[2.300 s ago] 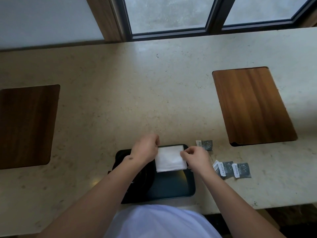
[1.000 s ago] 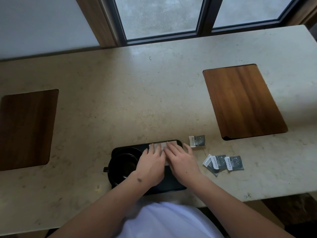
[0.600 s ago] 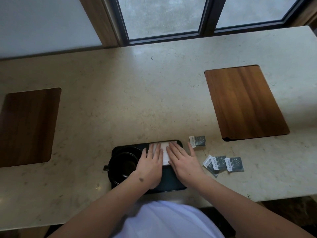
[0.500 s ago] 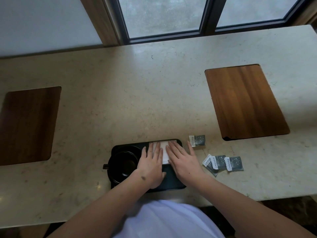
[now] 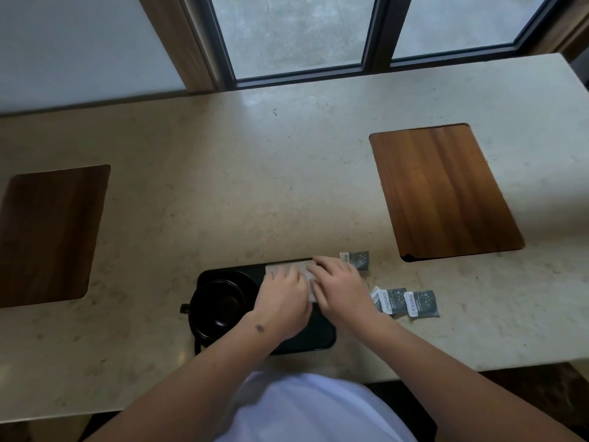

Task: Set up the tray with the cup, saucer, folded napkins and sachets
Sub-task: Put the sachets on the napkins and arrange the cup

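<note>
Nearest the camera is the person's white shirt front point(image 5: 312, 409), with both bare forearms reaching forward over the near edge of the pale speckled stone counter point(image 5: 255, 193). A dark rectangular tray with rounded corners point(image 5: 306, 341) lies on the counter close to that edge, its long axis running left to right. On the tray's left end sits a black cup point(image 5: 220, 306) on a black saucer point(image 5: 207, 280), the cup's small handle pointing left, past the tray's left edge. The left hand point(image 5: 282, 298) and the right hand point(image 5: 338, 290) lie side by side, palms down, fingers extended and close together, pressing flat on a white folded napkin point(image 5: 288, 268) on the right half of the tray; only a strip of it shows beyond the fingertips and between the hands, its long axis also left to right along the tray's far edge. Neither hand grips anything. Just right of the tray, on the bare counter, lie three small grey sachets with white ends point(image 5: 404, 303), overlapping in a row, and a fourth grey sachet point(image 5: 357, 260) lies farther back, beside the right fingertips. Farther off, two dark wooden rectangular boards are set into the counter, one at the left point(image 5: 47, 234) and one at the right point(image 5: 443, 189). Beyond the counter stands a dark-framed window point(image 5: 376, 33).
</note>
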